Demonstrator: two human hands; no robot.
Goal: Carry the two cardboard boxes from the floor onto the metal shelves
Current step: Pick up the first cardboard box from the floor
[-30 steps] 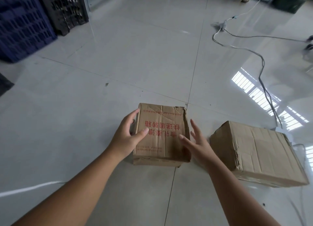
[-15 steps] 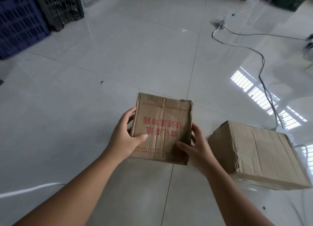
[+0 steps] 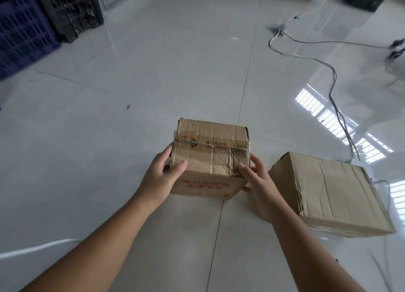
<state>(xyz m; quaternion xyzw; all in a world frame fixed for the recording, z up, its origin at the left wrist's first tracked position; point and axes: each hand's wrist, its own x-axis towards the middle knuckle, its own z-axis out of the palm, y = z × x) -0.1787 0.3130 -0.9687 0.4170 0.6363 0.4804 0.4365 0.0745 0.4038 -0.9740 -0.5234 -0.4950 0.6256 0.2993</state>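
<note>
Tiled floor (image 3: 153, 72); hands (both) (image 3: 161, 178) gripping seemingly sealed box (image 3: 211, 158)

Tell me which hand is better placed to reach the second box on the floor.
Right. The right hand grips the small box on the side next to the larger box, which lies just beyond it. The left hand is across the small box.

Soft daylight is filling the room, and a barred window is glaring off the glossy floor (image 3: 135, 57) to my right. My arms are casting only faint shadows. The wide lens is bending the edges, and the blue crate (image 3: 20, 29) there is smearing with blur.
</note>
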